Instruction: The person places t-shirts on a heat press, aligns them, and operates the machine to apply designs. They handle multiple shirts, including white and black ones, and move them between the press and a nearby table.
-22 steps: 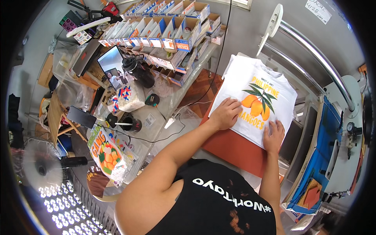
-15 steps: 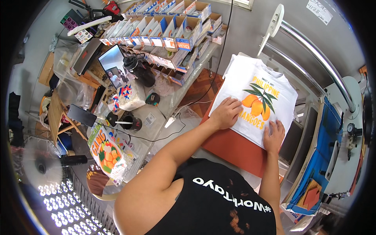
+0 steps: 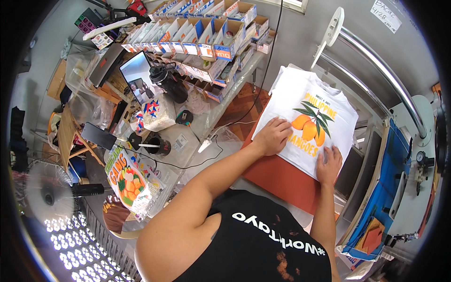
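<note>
- Right of frame centre: white mango-print shirt (image 3: pixel 309 115), flat on red-brown pad (image 3: pixel 277 176).
- Atop its lower part: left hand (image 3: pixel 273 136) and right hand (image 3: pixel 329 165), apart, palms down, unclenched, same pose, so layout apparently undisturbed.
- Only new: slight camera drift.

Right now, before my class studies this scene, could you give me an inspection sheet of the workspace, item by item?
Surface: reddish-brown pad, partly covered by a white shirt.
Job's things: the shirt lies with its mango print facing up.
Clutter: black bottle, dark mug and cardboard boxes on the table to the left.
Hands: left hand and right hand both rest on the shirt's lower part.
Cables: black cord hanging beside the boxes; another crosses the table.
Surroundings: fan at far left, pressure gauge at right.
</note>
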Demonstrator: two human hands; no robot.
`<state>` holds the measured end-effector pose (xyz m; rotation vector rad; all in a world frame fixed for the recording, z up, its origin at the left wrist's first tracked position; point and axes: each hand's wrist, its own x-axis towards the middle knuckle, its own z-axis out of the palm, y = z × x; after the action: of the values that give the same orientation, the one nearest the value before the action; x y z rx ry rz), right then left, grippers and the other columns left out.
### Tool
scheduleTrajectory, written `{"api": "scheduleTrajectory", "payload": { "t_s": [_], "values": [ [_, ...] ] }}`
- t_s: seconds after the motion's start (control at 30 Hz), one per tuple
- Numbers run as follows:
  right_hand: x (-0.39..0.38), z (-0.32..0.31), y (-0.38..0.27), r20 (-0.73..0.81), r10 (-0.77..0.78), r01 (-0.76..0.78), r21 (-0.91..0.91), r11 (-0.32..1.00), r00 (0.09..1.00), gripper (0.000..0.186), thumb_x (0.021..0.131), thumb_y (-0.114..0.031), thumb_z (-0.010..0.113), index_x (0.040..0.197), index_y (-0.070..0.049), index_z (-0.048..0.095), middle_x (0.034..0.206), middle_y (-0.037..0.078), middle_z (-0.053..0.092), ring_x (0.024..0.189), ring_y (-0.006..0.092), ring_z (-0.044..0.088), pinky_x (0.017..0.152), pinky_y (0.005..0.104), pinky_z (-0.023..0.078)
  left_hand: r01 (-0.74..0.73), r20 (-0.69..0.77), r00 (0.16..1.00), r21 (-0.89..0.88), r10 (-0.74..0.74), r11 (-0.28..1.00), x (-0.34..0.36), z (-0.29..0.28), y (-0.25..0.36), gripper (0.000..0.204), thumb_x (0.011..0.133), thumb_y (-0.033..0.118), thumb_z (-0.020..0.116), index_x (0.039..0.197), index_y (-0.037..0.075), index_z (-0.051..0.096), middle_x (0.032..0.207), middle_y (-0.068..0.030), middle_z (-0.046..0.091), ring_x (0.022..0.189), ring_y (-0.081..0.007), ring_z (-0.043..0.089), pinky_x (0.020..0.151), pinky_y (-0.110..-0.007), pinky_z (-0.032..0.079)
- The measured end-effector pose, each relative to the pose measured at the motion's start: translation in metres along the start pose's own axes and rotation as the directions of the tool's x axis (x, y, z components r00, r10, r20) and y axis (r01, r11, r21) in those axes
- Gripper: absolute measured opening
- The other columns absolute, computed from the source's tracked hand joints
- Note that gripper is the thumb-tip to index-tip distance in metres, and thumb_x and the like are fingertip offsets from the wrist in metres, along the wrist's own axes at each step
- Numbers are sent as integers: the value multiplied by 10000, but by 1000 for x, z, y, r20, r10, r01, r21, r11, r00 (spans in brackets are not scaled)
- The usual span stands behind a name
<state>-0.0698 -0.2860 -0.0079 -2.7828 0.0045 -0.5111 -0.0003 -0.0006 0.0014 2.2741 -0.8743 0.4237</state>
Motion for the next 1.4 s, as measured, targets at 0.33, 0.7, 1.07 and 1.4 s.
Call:
{"api": "scheduleTrajectory", "payload": {
  "t_s": [0.33, 0.7, 1.07, 1.4],
  "values": [
    [0, -2, -1, 17, 14, -13, -17, 1000, 1000, 345, 852, -226, 671, 1174, -102, 659, 1375, 149, 516, 1322, 351, 434, 1115, 473, 329, 0, 5, 1000, 6, 0, 1000, 0, 0, 0, 235, 849, 120, 607, 1070, 52, 651, 1216, -112, 604, 1243, -295, 516, 1123, -486, 357],
    [0, -1, 1, 1, -5, 5, -3, 1000, 1000, 342, 853, -223, 673, 1171, -97, 658, 1364, 155, 524, 1313, 354, 442, 1109, 476, 333, 3, 4, 1000, 3, -3, 1000, 1, 1, 1, 225, 848, 121, 603, 1059, 55, 645, 1212, -112, 606, 1236, -296, 519, 1121, -483, 359],
    [-1, -2, -2, 5, -1, 1, 9, 1000, 1000, 346, 849, -227, 675, 1172, -104, 657, 1350, 149, 531, 1304, 356, 448, 1104, 473, 335, 19, 8, 1000, 4, -19, 1000, -1, -2, 3, 223, 836, 117, 609, 1049, 52, 627, 1211, -109, 606, 1232, -294, 519, 1115, -477, 360],
    [36, -9, 0, 122, 163, -166, 17, 986, 979, 278, 795, -264, 668, 1029, -114, 692, 1240, 149, 573, 1211, 354, 490, 1047, 506, 371, 65, 117, 990, 142, -82, 988, 30, 13, 3, 256, 774, 82, 588, 1020, 64, 659, 1095, -127, 624, 1124, -331, 537, 958, -502, 400]
  ]
}}
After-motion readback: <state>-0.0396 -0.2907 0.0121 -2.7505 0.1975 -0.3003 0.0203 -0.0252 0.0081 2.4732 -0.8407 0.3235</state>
